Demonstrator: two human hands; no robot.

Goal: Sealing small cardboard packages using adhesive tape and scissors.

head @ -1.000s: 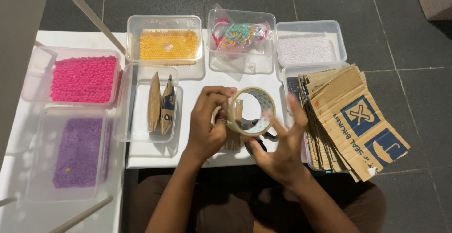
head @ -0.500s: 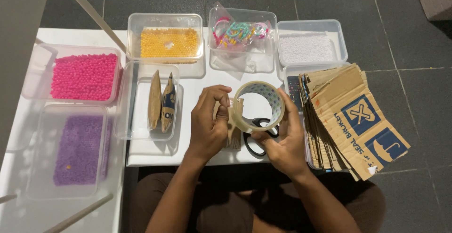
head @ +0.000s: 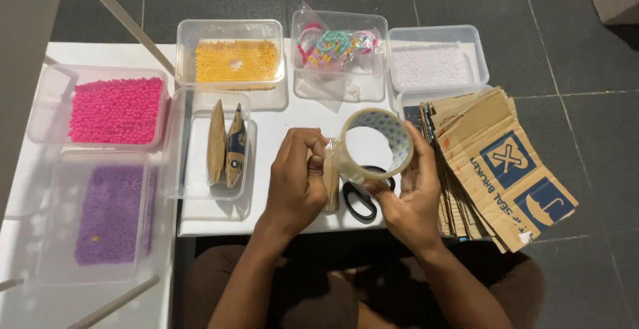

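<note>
In right hand [head: 413, 196], tape roll [head: 374, 144], seemingly upright

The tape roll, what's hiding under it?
Under the tape roll in the right hand lie black scissors on the white table. Their blades are covered by the roll and hand.

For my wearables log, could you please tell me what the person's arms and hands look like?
Both forearms are bare, with no sleeves in view. The left hand and right hand wear no gloves, and no rings, watch or bracelets show. Fingernails are short. Brown clothing covers the lap below.
</note>
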